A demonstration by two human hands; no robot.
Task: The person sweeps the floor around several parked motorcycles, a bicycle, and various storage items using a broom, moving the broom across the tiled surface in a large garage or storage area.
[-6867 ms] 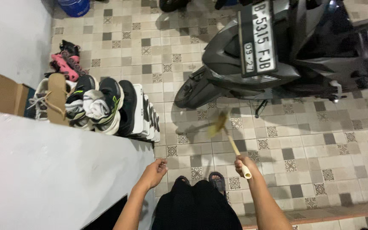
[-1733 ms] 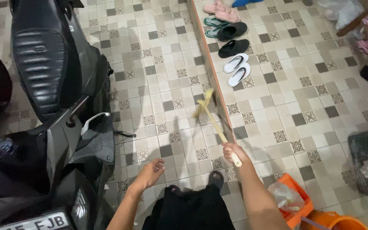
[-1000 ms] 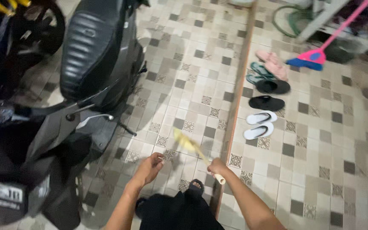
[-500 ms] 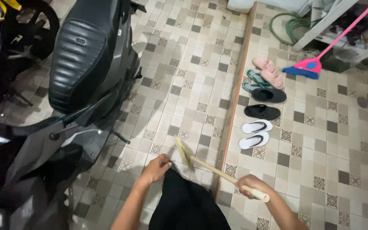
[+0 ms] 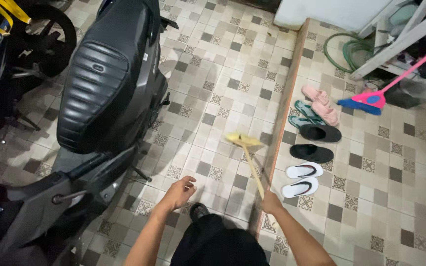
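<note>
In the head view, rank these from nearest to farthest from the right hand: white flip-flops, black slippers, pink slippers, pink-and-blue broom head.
From the right hand:
1. White flip-flops, just to its right on the tiled floor.
2. Black slippers, next up the row.
3. Pink slippers, at the row's top.
4. Pink-and-blue broom head, farther right.

A broad strip of bare patterned tile floor [image 5: 223, 64] runs from the lower centre of the frame up to the top centre, and there a hand could pass freely. On the left the black scooter [image 5: 99, 98] closes that strip off, and on the right a raised floor edge [image 5: 284, 98] borders it. Beyond that edge, at right centre, a row of sandals [image 5: 314, 148] lies on the tiles, with a pink broom [image 5: 371, 101] and a green hose [image 5: 343, 49] in the upper right.
</note>
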